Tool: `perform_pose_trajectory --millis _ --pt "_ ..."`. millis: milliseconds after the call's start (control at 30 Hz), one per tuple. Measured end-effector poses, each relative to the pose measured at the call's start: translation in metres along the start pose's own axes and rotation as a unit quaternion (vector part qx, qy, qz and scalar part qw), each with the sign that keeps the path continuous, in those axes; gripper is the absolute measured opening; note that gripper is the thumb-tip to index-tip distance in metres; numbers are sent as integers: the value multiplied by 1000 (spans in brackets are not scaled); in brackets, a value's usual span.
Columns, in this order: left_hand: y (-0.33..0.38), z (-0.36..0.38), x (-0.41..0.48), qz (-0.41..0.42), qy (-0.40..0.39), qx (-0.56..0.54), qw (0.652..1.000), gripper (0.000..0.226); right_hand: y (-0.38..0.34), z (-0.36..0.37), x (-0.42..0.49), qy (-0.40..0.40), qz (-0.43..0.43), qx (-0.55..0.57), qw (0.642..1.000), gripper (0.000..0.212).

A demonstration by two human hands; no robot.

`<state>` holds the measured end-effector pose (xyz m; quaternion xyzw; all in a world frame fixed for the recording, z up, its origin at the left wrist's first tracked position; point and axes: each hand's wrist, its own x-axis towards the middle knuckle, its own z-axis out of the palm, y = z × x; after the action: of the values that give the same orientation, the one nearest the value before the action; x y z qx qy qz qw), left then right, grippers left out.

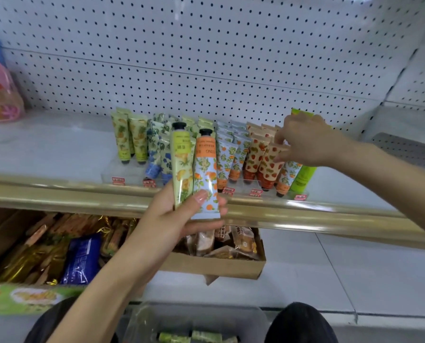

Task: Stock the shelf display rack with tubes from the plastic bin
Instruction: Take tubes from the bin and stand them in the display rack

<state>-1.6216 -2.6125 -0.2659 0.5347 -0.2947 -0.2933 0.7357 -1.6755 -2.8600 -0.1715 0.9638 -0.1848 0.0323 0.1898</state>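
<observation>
Tubes [205,169] upright in left grip [179,216], caps up.

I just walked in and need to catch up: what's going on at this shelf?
A person is stocking the display rack with tubes. Their left hand grips two tubes, caps up. Their right hand pinches a strawberry-print tube standing in the rack. More tubes lie in the plastic bin below.

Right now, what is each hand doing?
Left hand: holds two tubes, caps up.
Right hand: pinches a strawberry-print tube in the display rack.
</observation>
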Motion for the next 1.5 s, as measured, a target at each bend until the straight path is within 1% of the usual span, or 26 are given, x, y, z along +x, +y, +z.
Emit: perform_pose_trajectory --millis 167,367,533,800,967,1033,1067,1100,1133,1200,1233,1267,1333,1400,1500 --pt "-6 0 -3 -22 -10 7 1000 40 -2 7 0 -16 12 10 1000 40" --pt "-11 2 -2 -25 -13 8 1000 38 0 5 -2 -8 14 18 1000 43" --pt "-13 3 -1 -25 -16 1 1000 38 3 6 -5 12 11 35 999 41" --pt "-14 7 -2 -30 -29 1 999 37 9 6 -6 12 18 77 997 40" --pt "-14 9 -3 -32 -32 -1 999 40 12 4 -7 31 25 83 996 38" --pt "-14 10 -3 -32 -29 -1 999 39 12 -4 -11 56 23 101 993 33" --pt "-14 11 -3 -33 -26 -2 999 40 10 -9 -14 77 21 143 987 29" --pt "-14 11 -3 -33 -24 -3 999 40 7 -16 -19 91 20 213 973 23" --pt "-14 11 -2 -32 -23 -6 999 41 2 -22 -24 87 19 306 948 18" --pt "-13 14 -2 -29 -23 -17 999 40 -15 -30 -37 40 16 487 872 16" --pt "-12 16 -2 -26 -24 -25 999 39 -24 -31 -43 10 14 540 842 18" --pt "-12 19 -2 -24 -24 -35 999 38 -33 -30 -49 -16 8 564 825 20" --pt "-12 23 -1 -19 -18 -54 998 37 -50 -25 -57 -48 -10 587 808 24" --pt "-13 26 -1 -13 -13 -61 998 36 -62 -18 -62 -62 -14 616 785 19" --pt "-14 25 -1 -6 -14 -60 998 34 -72 -8 -65 -74 3 661 746 13"
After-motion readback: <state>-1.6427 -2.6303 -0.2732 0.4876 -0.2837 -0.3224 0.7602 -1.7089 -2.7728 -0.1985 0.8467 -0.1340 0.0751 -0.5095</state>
